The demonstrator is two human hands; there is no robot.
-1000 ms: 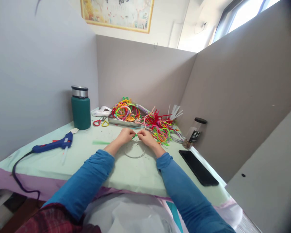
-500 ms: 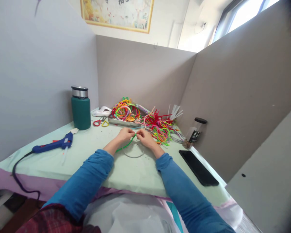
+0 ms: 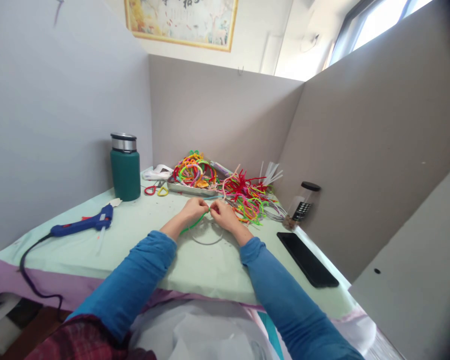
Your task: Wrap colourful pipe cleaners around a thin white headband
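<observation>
Both my hands meet over the middle of the table, fingertips close together. My left hand (image 3: 193, 209) pinches a green pipe cleaner (image 3: 193, 226), whose tail hangs down below the fingers to the left. With fingers also pinched, my right hand (image 3: 224, 214) grips the same pipe cleaner near its upper end. A thin grey ring (image 3: 207, 243) shows its lower curve under the hands; its upper part is hidden behind them, so I cannot tell whether the pipe cleaner is wound on it.
Behind the hands lie a metal tray (image 3: 189, 190) of colourful rings and a heap of pipe cleaners (image 3: 247, 197). At left stand a green bottle (image 3: 125, 172) and a blue glue gun (image 3: 84, 223), near scissors (image 3: 150, 190). At right are a phone (image 3: 306, 259) and a jar (image 3: 302, 205).
The right hand's fingers have shifted slightly at the pipe cleaner, and less green shows between the fingertips. Nothing else has visibly moved.
</observation>
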